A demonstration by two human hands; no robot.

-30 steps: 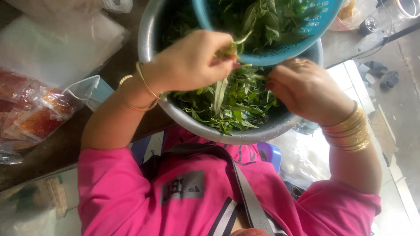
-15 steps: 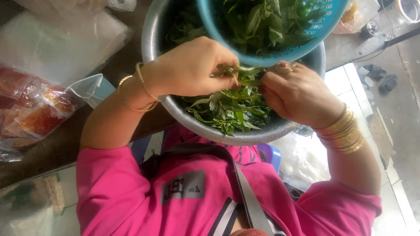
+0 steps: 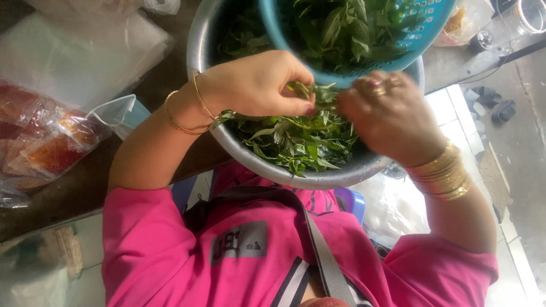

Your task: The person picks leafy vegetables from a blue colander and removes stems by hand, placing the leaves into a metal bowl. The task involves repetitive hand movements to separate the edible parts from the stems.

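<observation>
Both my hands meet over a large metal bowl [image 3: 200, 54] half full of loose green leaves [image 3: 296, 142]. My left hand [image 3: 256, 85] pinches a leafy green sprig [image 3: 319, 94] between thumb and fingers. My right hand [image 3: 387, 116] grips the same sprig from the other side, fingers curled. A blue plastic colander [image 3: 424, 40] heaped with more greens rests inside the far part of the bowl, just above my hands. Gold bangles sit on both wrists.
Clear plastic bags with red contents [image 3: 51, 142] lie at the left on a dark table [image 3: 85, 187]. A blue stool [image 3: 350, 202] shows under the bowl. At the right there is tiled floor with dark sandals [image 3: 495, 105] and a glass jar [image 3: 532, 14].
My left hand came down from near the colander with a sprig, and my right hand moved in to meet it. Both now grip the sprig together.
</observation>
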